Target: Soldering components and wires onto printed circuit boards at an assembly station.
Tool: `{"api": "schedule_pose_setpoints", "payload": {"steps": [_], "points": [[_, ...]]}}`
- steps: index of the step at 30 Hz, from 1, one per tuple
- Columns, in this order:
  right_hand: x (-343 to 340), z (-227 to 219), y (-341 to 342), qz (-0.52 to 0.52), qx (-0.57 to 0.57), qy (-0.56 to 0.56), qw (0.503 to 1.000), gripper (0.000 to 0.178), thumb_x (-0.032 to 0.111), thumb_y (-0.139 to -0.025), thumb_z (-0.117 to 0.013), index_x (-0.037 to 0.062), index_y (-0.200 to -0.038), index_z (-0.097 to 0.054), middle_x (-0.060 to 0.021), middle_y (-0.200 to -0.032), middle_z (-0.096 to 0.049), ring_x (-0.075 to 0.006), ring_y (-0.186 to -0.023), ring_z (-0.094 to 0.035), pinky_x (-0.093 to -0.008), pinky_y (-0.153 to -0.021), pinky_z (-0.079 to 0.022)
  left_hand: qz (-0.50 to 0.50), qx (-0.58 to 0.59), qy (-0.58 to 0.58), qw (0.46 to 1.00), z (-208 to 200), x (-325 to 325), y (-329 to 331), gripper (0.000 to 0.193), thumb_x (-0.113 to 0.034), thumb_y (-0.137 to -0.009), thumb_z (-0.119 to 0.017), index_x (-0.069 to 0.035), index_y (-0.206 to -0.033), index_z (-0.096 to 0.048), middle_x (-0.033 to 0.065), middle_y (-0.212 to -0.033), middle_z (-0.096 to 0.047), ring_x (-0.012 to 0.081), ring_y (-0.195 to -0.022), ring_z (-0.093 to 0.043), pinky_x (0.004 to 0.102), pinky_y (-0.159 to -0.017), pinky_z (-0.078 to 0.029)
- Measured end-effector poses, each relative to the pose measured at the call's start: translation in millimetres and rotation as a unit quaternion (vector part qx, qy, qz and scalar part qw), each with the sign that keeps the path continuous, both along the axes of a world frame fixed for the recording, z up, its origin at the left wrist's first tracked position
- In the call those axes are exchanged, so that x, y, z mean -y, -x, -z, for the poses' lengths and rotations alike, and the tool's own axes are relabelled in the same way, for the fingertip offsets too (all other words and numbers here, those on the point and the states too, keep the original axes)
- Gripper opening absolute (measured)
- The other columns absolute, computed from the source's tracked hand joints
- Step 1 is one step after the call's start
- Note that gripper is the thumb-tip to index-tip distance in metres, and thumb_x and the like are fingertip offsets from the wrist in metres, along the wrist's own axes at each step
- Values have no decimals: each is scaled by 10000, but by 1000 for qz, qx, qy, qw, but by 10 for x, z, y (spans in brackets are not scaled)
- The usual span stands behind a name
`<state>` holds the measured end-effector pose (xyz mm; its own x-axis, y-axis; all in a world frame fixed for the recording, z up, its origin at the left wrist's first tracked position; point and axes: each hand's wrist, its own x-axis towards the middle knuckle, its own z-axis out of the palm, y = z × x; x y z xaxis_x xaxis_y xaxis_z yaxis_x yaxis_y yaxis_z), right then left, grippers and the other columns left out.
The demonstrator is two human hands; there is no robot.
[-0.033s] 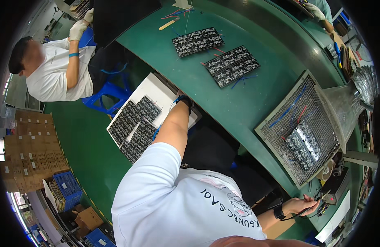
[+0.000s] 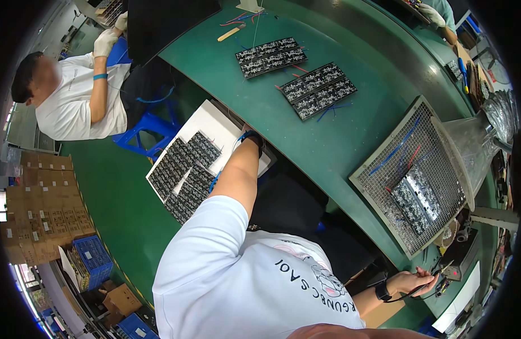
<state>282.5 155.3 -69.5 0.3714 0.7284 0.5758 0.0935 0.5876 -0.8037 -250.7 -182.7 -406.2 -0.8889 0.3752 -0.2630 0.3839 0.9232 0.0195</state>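
My left forearm (image 2: 238, 175) reaches over a white tray (image 2: 217, 120) beside the bench edge. A dark blue band (image 2: 251, 135) circles that wrist; the fingers of my left hand are hidden. Several black circuit boards (image 2: 178, 169) with pale components lie in the tray. At the lower right, my right hand (image 2: 414, 282) has its fingers curled together next to a black cord (image 2: 410, 295). What it grips is too small to make out. On a wire-mesh rack (image 2: 379, 169) lies another board (image 2: 415, 200), with red and blue wires beside it.
Two more boards, one (image 2: 271, 56) behind the other (image 2: 319, 90), lie on the green bench (image 2: 254, 113). A clear hood (image 2: 463, 147) stands over the rack. At the left, a co-worker (image 2: 82, 96) in white gloves sits by a blue stool (image 2: 147, 133). Stacked cartons (image 2: 46, 209) stand farther left.
Both my arms, the tray and the boards stay where they were. Only the co-worker at the left shifts very slightly.
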Motion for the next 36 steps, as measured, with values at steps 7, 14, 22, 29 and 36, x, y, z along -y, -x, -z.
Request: {"api": "schedule_pose_setpoints", "payload": {"steps": [7, 14, 22, 29, 36], "points": [[-36, 43, -45, 11, -14, 19, 1000, 242, 151, -1006, -539, -39, -1140, -606, -84, -796, -568, -134, -565, -471, -236, -537, -416, -30, 15, -18, 999, -123, -57, -17, 464, -349, -801, -715, -104, -1191, -657, 126, -1200, -654, 299, -1108, -628, 382, -912, -519], [-45, 46, -46, 10, -31, 19, 999, 235, 145, -999, -549, -38, -1131, -612, -85, -794, -575, -134, -553, -462, -238, -529, -411, -43, 17, -24, 999, -135, -80, -32, 418, -322, -820, -688, -87, -1165, -664, 146, -1154, -663, 319, -1076, -634, 392, -888, -519], [-60, 59, -51, 11, -38, 9, 999, 237, 142, -992, -559, -46, -1127, -614, -94, -794, -581, -137, -549, -469, -238, -529, -420, -53, 28, -34, 998, -221, -53, -53, 370, -292, -841, -657, -67, -1134, -672, 169, -1102, -673, 343, -1039, -640, 403, -859, -520], [-56, 71, -71, 5, -29, 8, 1000, 259, 156, -998, -554, -47, -1152, -601, -99, -827, -591, -140, -567, -481, -246, -539, -435, -55, 34, -34, 997, -247, -67, -58, 332, -266, -859, -630, -50, -1108, -678, 190, -1056, -682, 363, -1006, -646, 412, -834, -520], [-20, 48, -48, -2, -13, -1, 1000, 262, 154, -1001, -547, -48, -1162, -592, -94, -832, -587, -139, -585, -487, -251, -558, -437, -59, 39, -38, 997, -270, -29, -106, 301, -240, -878, -603, -33, -1081, -685, 210, -1010, -690, 383, -973, -651, 422, -809, -521]]}}
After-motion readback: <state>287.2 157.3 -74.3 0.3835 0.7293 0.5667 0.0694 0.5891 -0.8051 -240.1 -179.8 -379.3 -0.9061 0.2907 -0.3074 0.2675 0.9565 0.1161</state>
